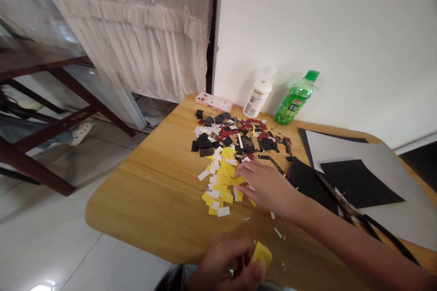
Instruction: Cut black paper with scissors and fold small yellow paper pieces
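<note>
Bright, soft light with faint shadows, glare on the glossy floor tiles [44, 259], and wide-angle bending toward the edges.

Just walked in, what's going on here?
A person is working at a wooden table with bare hands. Their left hand pinches a piece of yellow paper near the table's edge. Their right hand reaches onto a spread pile of cut paper scraps in yellow, white, black and red. Scissors lie on the right, across black paper. A green bottle and a white bottle stand by the wall.
</note>
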A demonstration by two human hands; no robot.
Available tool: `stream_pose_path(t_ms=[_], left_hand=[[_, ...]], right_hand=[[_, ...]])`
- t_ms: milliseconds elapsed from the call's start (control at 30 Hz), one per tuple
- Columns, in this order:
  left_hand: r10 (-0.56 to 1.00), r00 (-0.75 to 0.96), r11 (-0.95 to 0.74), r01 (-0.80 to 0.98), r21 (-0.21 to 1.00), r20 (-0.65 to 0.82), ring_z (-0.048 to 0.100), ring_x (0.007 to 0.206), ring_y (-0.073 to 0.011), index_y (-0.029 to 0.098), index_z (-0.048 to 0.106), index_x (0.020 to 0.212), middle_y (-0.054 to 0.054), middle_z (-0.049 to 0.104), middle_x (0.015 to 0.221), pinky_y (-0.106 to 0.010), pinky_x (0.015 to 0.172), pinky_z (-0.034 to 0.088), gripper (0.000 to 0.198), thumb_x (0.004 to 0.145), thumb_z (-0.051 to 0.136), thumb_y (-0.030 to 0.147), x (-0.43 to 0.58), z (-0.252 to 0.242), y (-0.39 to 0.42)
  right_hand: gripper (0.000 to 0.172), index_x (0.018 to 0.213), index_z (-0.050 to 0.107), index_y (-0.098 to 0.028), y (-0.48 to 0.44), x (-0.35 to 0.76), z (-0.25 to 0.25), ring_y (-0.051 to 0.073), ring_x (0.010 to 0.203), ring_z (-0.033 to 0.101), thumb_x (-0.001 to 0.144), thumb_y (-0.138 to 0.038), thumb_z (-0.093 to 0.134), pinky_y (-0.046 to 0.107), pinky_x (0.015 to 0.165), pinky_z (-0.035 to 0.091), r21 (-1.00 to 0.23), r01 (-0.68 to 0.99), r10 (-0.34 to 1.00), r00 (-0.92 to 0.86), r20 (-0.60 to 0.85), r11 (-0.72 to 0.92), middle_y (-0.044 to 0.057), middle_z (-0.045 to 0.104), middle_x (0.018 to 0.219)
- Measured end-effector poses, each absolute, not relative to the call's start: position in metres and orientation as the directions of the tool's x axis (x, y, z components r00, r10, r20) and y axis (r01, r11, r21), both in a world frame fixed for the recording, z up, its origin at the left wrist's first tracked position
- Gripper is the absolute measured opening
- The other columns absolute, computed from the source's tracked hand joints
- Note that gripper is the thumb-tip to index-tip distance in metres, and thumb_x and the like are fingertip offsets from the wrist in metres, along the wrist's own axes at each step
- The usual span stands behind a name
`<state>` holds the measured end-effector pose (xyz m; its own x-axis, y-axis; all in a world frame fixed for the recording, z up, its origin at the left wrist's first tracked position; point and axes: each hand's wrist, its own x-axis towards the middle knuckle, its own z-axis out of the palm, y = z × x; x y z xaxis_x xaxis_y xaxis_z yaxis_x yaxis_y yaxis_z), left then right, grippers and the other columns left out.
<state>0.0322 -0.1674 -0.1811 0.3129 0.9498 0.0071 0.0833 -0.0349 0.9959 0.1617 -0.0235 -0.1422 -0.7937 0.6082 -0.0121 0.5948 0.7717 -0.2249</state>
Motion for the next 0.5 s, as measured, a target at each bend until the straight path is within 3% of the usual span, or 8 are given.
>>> stream_pose_path(t_ms=[200,500], left_hand=[[0.958,0.285,-0.018,0.081,0.997,-0.006,0.04,0.058,-0.0142,0.021,0.038,0.06,0.002,0.04,0.058,-0.029,0.057,0.028,0.064,0.088,0.034,0.079,0.033,-0.178,-0.169],[0.962,0.271,-0.038,0.056,0.998,0.022,0.042,0.055,-0.0133,0.021,0.041,0.06,0.002,0.044,0.055,-0.028,0.056,0.03,0.061,0.091,0.036,0.074,0.037,-0.179,-0.169]], right_hand=[[0.011,0.085,0.068,-0.02,-0.018,0.167,-0.148,0.025,0.091,0.069,0.084,-0.011,0.074,0.036,0.078,0.054,-0.343,0.586,0.626,-0.78,0.009,0.735,0.005,0.072,0.093],[0.009,0.084,0.076,-0.024,-0.007,0.177,-0.142,0.017,0.071,0.07,0.086,-0.017,0.071,0.028,0.068,0.052,-0.695,0.524,0.749,-0.662,0.031,0.492,0.0,0.079,0.083]])
